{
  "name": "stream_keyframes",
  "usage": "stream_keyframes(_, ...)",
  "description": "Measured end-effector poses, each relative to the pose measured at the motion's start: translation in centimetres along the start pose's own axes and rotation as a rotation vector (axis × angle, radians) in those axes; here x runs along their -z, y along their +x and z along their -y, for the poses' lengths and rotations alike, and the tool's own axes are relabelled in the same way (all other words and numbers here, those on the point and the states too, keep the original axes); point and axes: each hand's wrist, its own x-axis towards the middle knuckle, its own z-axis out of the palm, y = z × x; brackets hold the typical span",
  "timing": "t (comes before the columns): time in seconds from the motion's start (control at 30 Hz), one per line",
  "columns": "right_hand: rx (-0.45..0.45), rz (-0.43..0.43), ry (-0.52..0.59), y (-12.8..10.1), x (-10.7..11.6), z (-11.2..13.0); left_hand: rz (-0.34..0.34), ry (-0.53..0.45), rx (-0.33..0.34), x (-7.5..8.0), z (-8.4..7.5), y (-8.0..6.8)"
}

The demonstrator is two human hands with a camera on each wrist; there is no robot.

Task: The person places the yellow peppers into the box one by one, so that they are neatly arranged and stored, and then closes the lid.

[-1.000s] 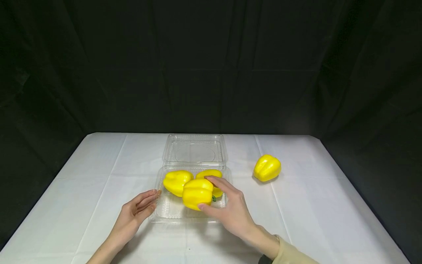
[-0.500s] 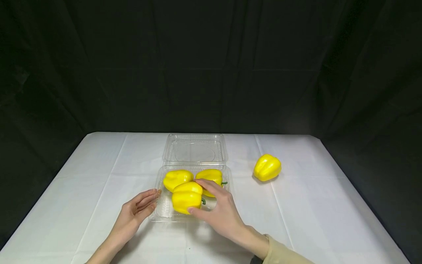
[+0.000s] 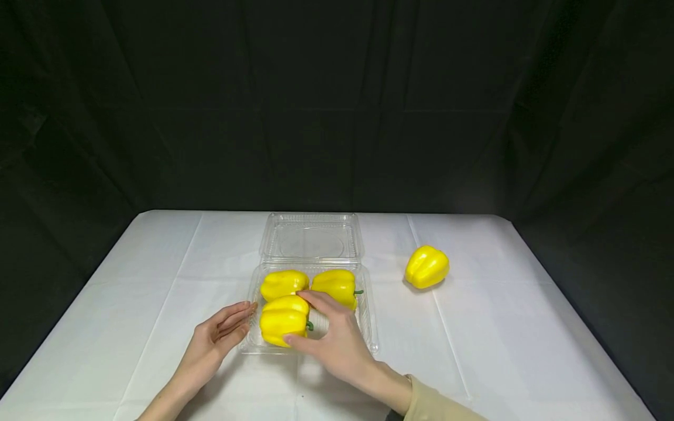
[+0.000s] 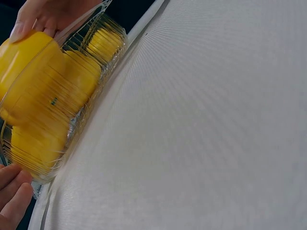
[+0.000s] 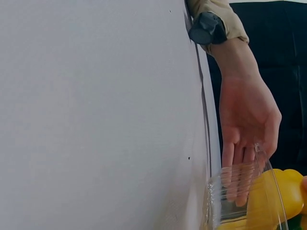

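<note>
Packing peppers into a clear clamshell box, by the look of it, and it's mostly done. Nearest the camera, the left hand (image 3: 221, 333) lies flat with straight, relaxed fingers against the front-left corner of the tray (image 3: 368, 327), holding nothing, just bracing it; the right wrist view shows those fingers through the clear wall. Just beside it, the right hand (image 3: 334, 339) has thumb and fingers curled round the front pepper (image 3: 283, 320), thumb on its near side and forefinger over the top by the green stem. That pepper sits in the front-left of the tray, though I can't tell if it's fully resting on the floor or a touch lifted. Behind it are two more, the back-left pepper (image 3: 283, 283) and the back-right pepper (image 3: 336, 285), side by side and touching or nearly so. So I'd call it three in, with the front-right spot of the tray open. Further back the lid (image 3: 310, 237) lies flat, hinged open on the white table (image 3: 158, 263). Off to the right, well apart from the box, the last pepper (image 3: 426, 266) sits on the cloth. Left to do, I reckon: let go of this one, fetch that one, shut the lid.
</note>
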Motion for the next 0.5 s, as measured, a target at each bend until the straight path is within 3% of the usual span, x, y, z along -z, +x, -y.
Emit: stream_keyframes(0.5,-0.01,-0.003,-0.102,0.43,-0.63,0.13,0.001,0.013,-0.018,0.0,-0.28,-0.04)
